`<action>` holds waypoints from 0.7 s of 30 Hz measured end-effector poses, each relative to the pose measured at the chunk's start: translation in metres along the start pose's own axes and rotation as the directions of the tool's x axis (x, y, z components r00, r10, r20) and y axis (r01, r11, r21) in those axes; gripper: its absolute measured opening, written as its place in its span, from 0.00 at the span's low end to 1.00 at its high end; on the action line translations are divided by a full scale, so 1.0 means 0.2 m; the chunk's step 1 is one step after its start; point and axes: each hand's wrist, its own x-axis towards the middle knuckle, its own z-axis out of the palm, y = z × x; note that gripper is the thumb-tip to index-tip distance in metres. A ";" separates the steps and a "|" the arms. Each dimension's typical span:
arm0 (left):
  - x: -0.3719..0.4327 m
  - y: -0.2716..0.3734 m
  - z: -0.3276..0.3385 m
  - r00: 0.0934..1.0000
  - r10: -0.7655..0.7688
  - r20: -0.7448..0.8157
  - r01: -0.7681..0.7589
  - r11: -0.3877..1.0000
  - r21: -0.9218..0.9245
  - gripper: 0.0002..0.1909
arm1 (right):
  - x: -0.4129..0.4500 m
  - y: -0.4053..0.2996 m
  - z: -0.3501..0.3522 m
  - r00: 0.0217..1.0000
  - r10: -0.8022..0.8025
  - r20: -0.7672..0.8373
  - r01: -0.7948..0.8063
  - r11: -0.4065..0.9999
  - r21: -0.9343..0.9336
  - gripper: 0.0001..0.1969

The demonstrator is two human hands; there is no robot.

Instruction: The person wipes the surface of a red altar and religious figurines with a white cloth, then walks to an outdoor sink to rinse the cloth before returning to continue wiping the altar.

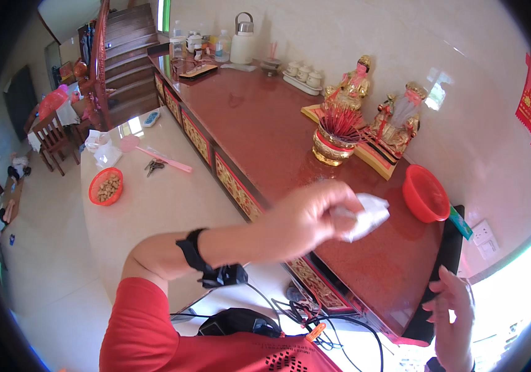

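Observation:
My left hand (314,216) grips a crumpled white cloth or paper wad (367,216) above the red-brown top of an altar cabinet (265,125); motion blur hides whether the wad touches it. At the cabinet's right end, my right hand (453,307) is raised with its fingers apart and nothing in them. Beyond the left hand stands a gold incense pot (332,146) full of red incense sticks (339,123). Two gilded deity figurines (351,86) sit behind it on yellow bases. A red plastic basin (425,193) leans near the wall, right of the wad.
A cream flask (243,42), a lidded-cup tray (302,79) and a small incense holder (270,66) line the back. On the adjoining pale table (177,200) are a peanut basket (106,186), keys (154,166) and a pink fly swatter (163,158). Cables (326,321) hang below me.

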 end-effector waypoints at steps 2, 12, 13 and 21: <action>-0.10 -0.03 0.08 0.998 -0.063 0.027 0.066 0.980 -0.186 0.09 | 0.12 -0.03 0.15 0.994 0.105 -0.016 -0.099 0.970 0.222 0.22; -0.19 -0.24 0.31 0.983 -0.132 0.131 0.185 0.632 -0.752 0.11 | 0.39 -0.25 0.24 0.991 0.022 0.136 -0.057 0.963 0.265 0.30; -0.19 -0.26 0.30 0.987 -0.135 0.092 0.157 0.624 -0.765 0.12 | 0.41 -0.24 0.28 0.994 -0.011 0.107 -0.016 0.970 0.245 0.28; -0.25 -0.22 0.12 0.979 -0.180 0.100 0.190 0.601 -0.776 0.14 | 0.59 -0.15 0.36 0.987 -0.048 0.152 -0.013 0.926 0.377 0.26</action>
